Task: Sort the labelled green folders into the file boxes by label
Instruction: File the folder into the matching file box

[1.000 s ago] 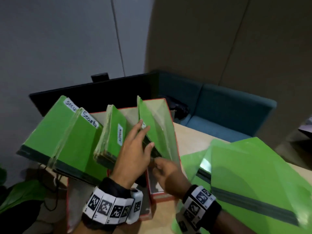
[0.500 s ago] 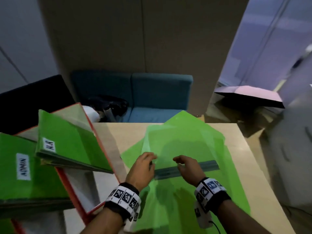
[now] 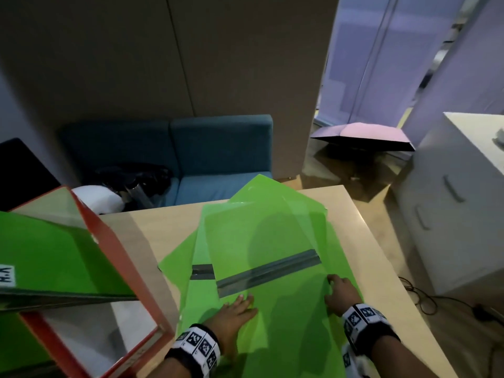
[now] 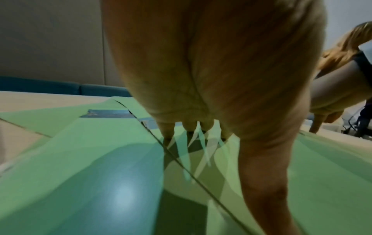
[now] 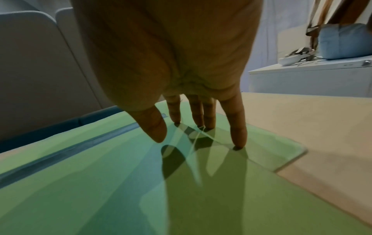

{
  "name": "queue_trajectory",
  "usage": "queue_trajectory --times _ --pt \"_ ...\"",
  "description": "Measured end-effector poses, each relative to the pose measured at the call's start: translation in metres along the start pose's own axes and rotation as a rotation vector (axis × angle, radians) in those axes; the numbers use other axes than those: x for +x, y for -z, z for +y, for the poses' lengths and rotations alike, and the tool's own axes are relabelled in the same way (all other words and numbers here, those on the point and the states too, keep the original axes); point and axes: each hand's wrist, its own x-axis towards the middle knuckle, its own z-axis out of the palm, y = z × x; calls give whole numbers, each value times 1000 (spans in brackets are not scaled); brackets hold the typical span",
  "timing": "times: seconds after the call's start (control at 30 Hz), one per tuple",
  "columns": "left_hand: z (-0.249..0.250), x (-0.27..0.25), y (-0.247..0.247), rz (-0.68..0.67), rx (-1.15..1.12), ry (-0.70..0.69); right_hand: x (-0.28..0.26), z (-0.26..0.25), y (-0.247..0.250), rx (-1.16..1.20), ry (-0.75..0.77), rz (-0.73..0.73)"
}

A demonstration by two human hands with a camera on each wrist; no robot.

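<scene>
Several loose green folders (image 3: 261, 236) lie overlapped on the wooden table (image 3: 351, 214). The top one shows a grey spine strip (image 3: 268, 271) across its middle. My left hand (image 3: 237, 309) lies flat on that top folder just below the strip's left end, fingers straight (image 4: 193, 132). My right hand (image 3: 339, 293) touches the same folder's right edge with straight fingertips (image 5: 201, 132); the green folder's corner (image 5: 281, 152) lies beside it. A red file box (image 3: 109, 241) at the left holds labelled green folders (image 3: 54, 257). No label shows on the loose folders.
A blue sofa (image 3: 218, 148) with dark bags stands behind the table. A white drawer cabinet (image 3: 450, 214) is at the right and an open pink umbrella (image 3: 362, 135) lies on the floor. Cables trail on the floor by the cabinet.
Both hands left the file box and came onto the loose pile. Since half a second ago they have spread apart from the top folder's spine strip, the right to its right edge.
</scene>
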Motion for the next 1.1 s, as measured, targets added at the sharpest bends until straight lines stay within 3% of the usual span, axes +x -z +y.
queue_trajectory --times 0.27,0.47,0.6,0.67,0.77,0.9,0.97,1.1 --pt "-3 7 -18 -79 113 8 -10 -18 14 93 57 11" --pt "3 7 -12 -98 125 102 -18 -37 48 436 207 101" --pt "0 6 -11 -104 108 107 -18 -43 58 407 223 77" --pt "-1 2 -13 -52 63 111 -17 -40 61 308 163 64" --pt "0 -4 -14 199 -166 175 -14 -35 62 239 96 24" --pt "-8 -2 -19 293 -327 211 -15 -32 61 193 119 -14" --pt "-13 -1 -21 309 -396 192 -15 -35 61 211 203 53" --pt "-17 -2 -13 390 -372 141 -19 -45 71 488 330 282"
